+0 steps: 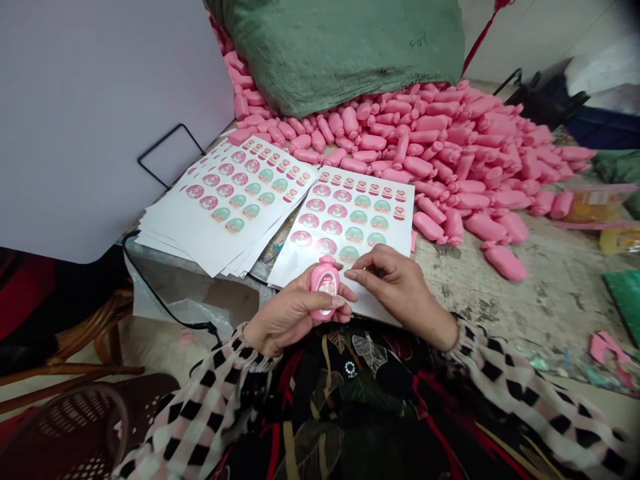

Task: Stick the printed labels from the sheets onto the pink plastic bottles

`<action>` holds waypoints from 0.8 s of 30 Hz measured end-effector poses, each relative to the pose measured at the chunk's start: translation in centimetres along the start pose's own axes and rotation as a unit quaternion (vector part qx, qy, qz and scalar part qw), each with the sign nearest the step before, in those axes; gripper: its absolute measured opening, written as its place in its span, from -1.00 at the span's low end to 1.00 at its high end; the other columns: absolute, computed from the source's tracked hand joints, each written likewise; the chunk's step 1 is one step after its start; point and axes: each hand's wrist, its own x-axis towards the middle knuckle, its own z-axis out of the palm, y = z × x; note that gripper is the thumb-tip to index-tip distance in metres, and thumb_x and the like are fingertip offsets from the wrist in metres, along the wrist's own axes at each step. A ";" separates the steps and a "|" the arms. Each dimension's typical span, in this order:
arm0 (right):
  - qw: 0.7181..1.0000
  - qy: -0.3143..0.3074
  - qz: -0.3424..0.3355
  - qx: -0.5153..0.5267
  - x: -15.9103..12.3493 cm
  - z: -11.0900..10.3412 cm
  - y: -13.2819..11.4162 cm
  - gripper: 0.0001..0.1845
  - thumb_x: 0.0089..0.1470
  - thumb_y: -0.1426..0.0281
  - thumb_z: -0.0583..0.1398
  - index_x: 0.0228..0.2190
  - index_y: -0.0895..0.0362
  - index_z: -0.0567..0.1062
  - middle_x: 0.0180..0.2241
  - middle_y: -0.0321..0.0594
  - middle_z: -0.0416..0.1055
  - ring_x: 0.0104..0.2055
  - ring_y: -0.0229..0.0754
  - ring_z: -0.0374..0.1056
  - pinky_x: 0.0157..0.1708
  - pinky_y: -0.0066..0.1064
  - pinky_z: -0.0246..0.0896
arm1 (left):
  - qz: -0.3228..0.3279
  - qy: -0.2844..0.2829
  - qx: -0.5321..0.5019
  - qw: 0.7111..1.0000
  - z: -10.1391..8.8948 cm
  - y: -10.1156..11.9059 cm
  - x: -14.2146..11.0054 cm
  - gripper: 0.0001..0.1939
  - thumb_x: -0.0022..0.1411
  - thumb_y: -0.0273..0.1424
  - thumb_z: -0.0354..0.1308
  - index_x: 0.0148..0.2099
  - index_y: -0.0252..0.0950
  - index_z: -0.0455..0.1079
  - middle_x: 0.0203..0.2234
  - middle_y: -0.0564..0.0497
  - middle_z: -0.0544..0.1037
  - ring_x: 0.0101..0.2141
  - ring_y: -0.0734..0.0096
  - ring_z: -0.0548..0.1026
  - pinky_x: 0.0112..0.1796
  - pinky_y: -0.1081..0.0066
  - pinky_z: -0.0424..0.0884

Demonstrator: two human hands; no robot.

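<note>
There is bare worktop (467, 290) by the front edge, just past the right hand (403, 283), where a hand could slide. One loose bottle (504, 261) sticks out there. A big pink heap (450, 143) and green sack (345, 50) block the back edge.

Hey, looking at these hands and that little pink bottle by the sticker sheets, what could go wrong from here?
The left hand holds the pink bottle between thumb and fingers, so it might slip if the grip loosens.

The right hand is over the near part of the front sticker sheet, and could crease or shift it.

The bottle pile is loose and close behind the sheets, so a bump might roll some onto them.
</note>
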 end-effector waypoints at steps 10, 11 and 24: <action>0.996 0.025 0.046 0.066 -0.7 2.9 -1.0 -0.70 -0.04 0.15 0.26 -0.29 0.05 0.46 -0.38 -0.32 0.39 -0.38 -0.27 0.27 -0.37 -0.44 0.15 | -0.023 -0.041 0.078 0.996 1.2 -1.7 -0.1 -0.68 0.12 -0.44 0.17 -0.10 -0.25 0.15 -0.52 0.09 0.41 -0.63 0.58 0.34 -0.61 0.56 0.22; 0.996 0.027 0.044 0.069 -0.8 3.0 -1.0 -0.72 -0.03 0.16 0.25 -0.32 0.06 0.46 -0.42 -0.32 0.37 -0.40 -0.29 0.25 -0.39 -0.45 0.14 | -0.019 -0.036 0.089 0.995 1.1 -1.7 -0.5 -0.70 0.16 -0.38 0.15 -0.09 -0.23 0.14 -0.51 0.09 0.41 -0.64 0.60 0.32 -0.63 0.58 0.18; 0.922 0.107 0.095 -0.359 0.5 -8.5 7.1 -0.73 0.07 0.27 0.11 -0.26 0.10 0.52 -0.26 -0.11 0.45 -0.26 -0.06 0.34 -0.39 -0.32 0.12 | 0.094 0.442 0.269 0.851 -10.1 0.5 -6.5 -0.65 0.20 -0.12 0.06 -0.07 -0.21 0.18 -0.46 0.12 0.36 -0.48 0.47 0.41 -0.41 0.45 0.41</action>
